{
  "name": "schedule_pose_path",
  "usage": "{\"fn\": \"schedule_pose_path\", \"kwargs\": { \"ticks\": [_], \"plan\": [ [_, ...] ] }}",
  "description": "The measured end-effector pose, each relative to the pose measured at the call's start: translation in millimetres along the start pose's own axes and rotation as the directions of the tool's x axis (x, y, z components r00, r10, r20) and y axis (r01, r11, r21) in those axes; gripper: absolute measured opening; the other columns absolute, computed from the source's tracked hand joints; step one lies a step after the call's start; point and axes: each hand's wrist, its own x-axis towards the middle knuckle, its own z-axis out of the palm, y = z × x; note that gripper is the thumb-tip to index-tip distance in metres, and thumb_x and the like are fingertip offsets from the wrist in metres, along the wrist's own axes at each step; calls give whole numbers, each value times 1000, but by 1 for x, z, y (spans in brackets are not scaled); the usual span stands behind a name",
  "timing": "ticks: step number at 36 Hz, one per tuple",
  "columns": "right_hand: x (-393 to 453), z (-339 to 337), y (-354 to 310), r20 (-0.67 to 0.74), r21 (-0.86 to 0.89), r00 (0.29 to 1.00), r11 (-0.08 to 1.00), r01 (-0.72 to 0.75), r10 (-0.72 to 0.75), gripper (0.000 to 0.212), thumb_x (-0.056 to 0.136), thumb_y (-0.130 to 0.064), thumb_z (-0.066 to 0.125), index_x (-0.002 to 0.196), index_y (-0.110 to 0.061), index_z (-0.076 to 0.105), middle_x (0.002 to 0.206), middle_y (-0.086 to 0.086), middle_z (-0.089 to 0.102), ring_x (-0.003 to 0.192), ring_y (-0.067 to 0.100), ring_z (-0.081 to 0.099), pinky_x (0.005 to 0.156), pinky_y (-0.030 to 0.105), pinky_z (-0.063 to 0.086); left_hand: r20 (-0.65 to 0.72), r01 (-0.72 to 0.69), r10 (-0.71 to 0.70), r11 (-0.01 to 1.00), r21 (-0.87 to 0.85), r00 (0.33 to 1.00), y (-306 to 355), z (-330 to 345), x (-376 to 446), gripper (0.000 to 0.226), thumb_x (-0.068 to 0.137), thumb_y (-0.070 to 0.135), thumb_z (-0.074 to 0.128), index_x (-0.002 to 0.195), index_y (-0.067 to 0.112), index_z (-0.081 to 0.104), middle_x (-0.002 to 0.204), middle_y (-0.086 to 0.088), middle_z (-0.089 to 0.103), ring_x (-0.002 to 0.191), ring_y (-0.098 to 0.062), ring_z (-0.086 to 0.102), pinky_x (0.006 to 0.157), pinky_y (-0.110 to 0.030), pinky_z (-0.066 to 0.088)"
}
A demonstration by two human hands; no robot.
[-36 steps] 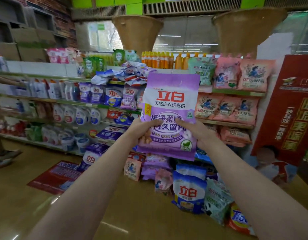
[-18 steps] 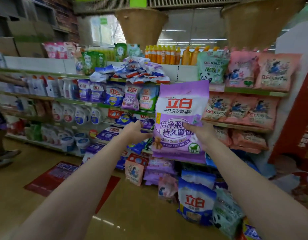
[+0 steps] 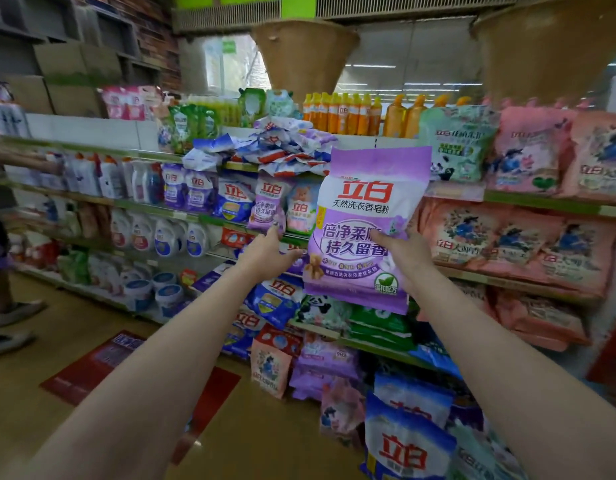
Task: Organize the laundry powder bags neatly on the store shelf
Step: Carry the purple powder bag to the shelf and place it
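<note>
Purple and white plastic, the upright laundry powder bag (image 3: pixel 368 230) with red characters hangs in the air in front of the green-edged store shelf (image 3: pixel 209 220), its long axis vertical and tilted slightly, top toward the right. The right hand (image 3: pixel 401 252) grips its right edge, thumb across the printed face and the other fingers hidden behind (so their curl cannot be confirmed). The left hand (image 3: pixel 270 252) reaches past the bag's lower left corner – whether it is touching the bag or the shelf goods behind cannot be told; its fingers look loosely extended, holding nothing visible.

The coming move probably turns on one relation: the row of matching standing detergent bags (image 3: pixel 265 206) lies up and to the left of the held bag, nearer the left hand. The bag would likely have to travel leftward and in, staying upright – the left hand clearing or steadying a gap first.

A loose heap of crumpled blue-and-white bags (image 3: pixel 265 150) sits on the tier above.
</note>
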Motion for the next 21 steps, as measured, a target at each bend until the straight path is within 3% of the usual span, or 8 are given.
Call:
{"fn": "schedule_pose_path", "kwargs": {
  "ticks": [5, 8, 10, 12, 16, 18, 21],
  "plan": [
    [40, 16, 28, -7, -6, 998, 998, -55, 55, 38, 78, -13, 75, 113, -5, 64, 109, 7, 69, 103, 27, 65, 101, 48, 46, 41, 53, -52, 998, -27, 998, -18, 3, 38, 78, 90, 54, 49, 143, 2, 25, 138, -18, 46, 120, -32, 51, 91, -38, 44],
    [63, 33, 44, 23, -21, 998, 998, -60, 61, 24, 80, -15, 73, 103, -13, 67, 107, 4, 70, 102, 24, 64, 102, 48, 45, 60, 66, -64, 998, -22, 996, -32, 3, 60, 68, 92, 51, 47, 134, 1, 33, 133, -18, 49, 112, -30, 53, 81, -33, 41],
    [79, 45, 52, 16, -27, 998, 998, -53, 53, 26, 81, -15, 73, 106, -13, 67, 109, 4, 70, 105, 24, 64, 103, 48, 45, 58, 68, -67, 998, -18, 996, -44, 2, 76, 59, 92, 51, 46, 125, 3, 38, 128, -17, 51, 103, -27, 52, 78, -32, 39],
    [94, 60, 58, 26, -26, 999, 999, -48, 48, 32, 79, -19, 75, 109, -13, 67, 111, 5, 69, 106, 25, 63, 102, 48, 45, 72, 78, -75, 996, -38, 995, -57, -3, 93, 65, 93, 52, 45, 130, 0, 36, 126, -19, 53, 104, -29, 53, 76, -32, 39],
    [118, 98, 60, 28, -63, 999, 998, -30, 32, 28, 82, -23, 73, 106, -12, 67, 109, 2, 66, 107, 22, 60, 101, 37, 44, 75, 99, -90, 987, -129, 993, -84, -17, 129, 76, 92, 58, 39, 140, 0, 30, 134, -18, 50, 119, -31, 50, 90, -36, 41],
    [133, 117, 62, 54, -44, 998, 999, -26, 29, 15, 83, -21, 71, 96, -15, 68, 106, 3, 67, 109, 23, 61, 103, 43, 45, 79, 105, -93, 981, -164, 993, -96, -28, 146, 79, 92, 60, 36, 142, -1, 28, 142, -18, 43, 127, -32, 43, 97, -36, 37],
    [154, 150, 66, 115, -26, 993, 1000, 8, -5, 13, 83, -18, 71, 95, -16, 69, 106, 2, 69, 108, 21, 61, 105, 49, 43, 96, 112, -94, 974, -196, 991, -116, -43, 173, 88, 86, 69, 35, 139, -1, 34, 140, -18, 44, 126, -31, 44, 101, -39, 35]
  ]
}}
